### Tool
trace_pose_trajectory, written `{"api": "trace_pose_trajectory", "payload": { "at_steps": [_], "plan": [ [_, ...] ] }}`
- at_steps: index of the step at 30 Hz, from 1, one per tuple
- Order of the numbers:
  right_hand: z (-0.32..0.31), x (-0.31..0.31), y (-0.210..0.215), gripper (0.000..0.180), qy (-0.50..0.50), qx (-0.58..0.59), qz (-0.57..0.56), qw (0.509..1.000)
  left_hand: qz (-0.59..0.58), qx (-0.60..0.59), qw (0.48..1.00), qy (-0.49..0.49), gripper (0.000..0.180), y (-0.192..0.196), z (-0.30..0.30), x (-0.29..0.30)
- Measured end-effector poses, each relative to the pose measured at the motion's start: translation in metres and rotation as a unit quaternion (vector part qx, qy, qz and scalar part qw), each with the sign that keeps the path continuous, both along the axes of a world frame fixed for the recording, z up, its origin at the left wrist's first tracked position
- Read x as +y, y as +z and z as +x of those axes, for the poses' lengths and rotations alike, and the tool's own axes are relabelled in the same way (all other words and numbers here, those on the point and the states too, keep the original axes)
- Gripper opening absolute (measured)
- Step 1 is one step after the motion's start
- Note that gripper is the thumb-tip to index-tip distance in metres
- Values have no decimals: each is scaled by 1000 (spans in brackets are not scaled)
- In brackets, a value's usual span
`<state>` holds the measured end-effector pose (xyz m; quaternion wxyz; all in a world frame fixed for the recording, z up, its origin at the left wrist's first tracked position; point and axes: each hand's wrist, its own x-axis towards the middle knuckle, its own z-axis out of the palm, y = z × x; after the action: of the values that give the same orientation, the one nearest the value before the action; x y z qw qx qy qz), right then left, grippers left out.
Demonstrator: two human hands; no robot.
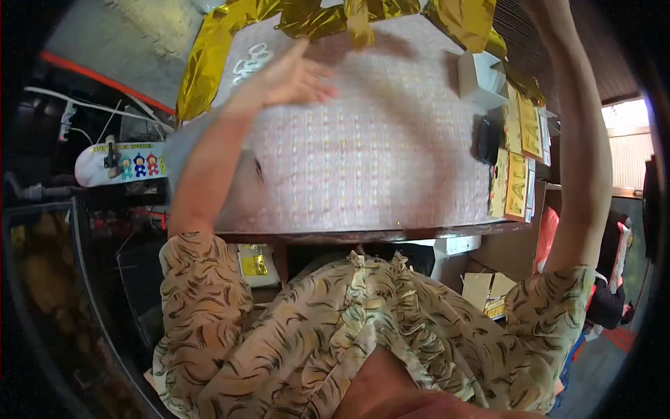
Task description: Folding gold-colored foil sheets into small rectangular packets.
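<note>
Hovering over one table (pixel 335 160), one left hand (pixel 289 78), fingers spread, near one white-ring cluster (pixel 249 66); right hand's fingers impossible to tell.

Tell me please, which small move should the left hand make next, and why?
Perhaps ease the bare left hand forward toward the crinkled, shiny gold foil: its fingers look open and empty, and the foil lies just beyond them in this view.
</note>
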<state>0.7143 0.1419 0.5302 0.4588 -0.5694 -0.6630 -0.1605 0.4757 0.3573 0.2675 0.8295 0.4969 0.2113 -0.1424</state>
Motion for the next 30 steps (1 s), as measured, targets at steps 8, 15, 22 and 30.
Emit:
{"api": "trace_pose_trajectory", "payload": {
  "at_steps": [8, 15, 22, 30],
  "plan": [
    [-44, -96, -161, 30, 78, -127, -39, 988, -101, -219, 899, 364, 53, -17, 20, -90],
    [-68, -181, -264, 47, 58, -96, -240, 964, 302, -84, 857, 410, 51, -22, -20, -78],
    [-87, -165, -223, 71, 189, 65, -482, 853, 812, -48, 513, 272, 27, -35, -73, 15],
    [-105, -112, -292, 67, -77, -155, -332, 927, 872, -38, 470, 132, 29, -47, -43, 20]
  ]
}}
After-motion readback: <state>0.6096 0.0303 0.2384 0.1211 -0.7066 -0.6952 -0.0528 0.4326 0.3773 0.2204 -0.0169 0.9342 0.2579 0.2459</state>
